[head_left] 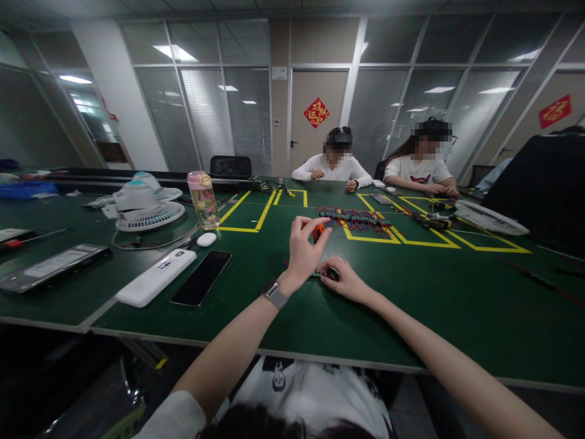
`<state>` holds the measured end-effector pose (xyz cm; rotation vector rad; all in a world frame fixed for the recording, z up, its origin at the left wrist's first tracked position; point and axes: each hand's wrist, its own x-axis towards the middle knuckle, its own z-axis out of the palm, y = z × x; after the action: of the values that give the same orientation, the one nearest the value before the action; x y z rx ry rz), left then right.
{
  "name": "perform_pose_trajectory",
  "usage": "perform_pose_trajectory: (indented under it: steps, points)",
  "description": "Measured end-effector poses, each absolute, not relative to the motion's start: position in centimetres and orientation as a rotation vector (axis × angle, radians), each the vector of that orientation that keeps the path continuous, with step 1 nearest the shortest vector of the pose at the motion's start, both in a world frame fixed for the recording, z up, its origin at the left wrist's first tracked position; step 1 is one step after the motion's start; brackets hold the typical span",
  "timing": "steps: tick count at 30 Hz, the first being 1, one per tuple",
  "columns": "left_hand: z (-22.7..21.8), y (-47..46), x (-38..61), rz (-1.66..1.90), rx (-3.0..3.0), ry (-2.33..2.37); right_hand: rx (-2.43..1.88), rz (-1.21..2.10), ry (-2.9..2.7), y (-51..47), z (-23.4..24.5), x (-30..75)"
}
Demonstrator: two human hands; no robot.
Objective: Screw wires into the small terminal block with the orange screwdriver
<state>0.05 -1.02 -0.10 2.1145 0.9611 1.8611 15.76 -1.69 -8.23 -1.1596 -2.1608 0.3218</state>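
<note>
My left hand (pixel 302 247), with a watch on its wrist, is raised above the green table. Its thumb and fingers pinch a small orange-and-black tool (pixel 319 232), perhaps a screwdriver handle; the lower end cannot be made out. Just to the right and lower, my right hand (pixel 345 280) rests on the tabletop, fingers curled over a small green circuit board (pixel 316 274). A black piece (pixel 331 274) shows under those fingers, its kind unclear. Beyond both hands lies a row of small circuit boards (pixel 356 221) with red and blue wires.
Left of my hands lie a black phone (pixel 202 278), a white power bank (pixel 156 277) and a white case (pixel 206 239). A bottle (pixel 203 201) and a white fan (pixel 148 207) stand behind. Yellow tape (pixel 260 219) marks the table. Two people sit opposite.
</note>
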Motion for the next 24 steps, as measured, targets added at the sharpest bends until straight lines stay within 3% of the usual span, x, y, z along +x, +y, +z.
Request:
perform_pose_trajectory:
  steps: [24]
  points:
    - [-0.39,-0.57,0.03,1.75,2.098,0.734,-1.169,0.328,-2.172,-1.79,-7.93,15.77]
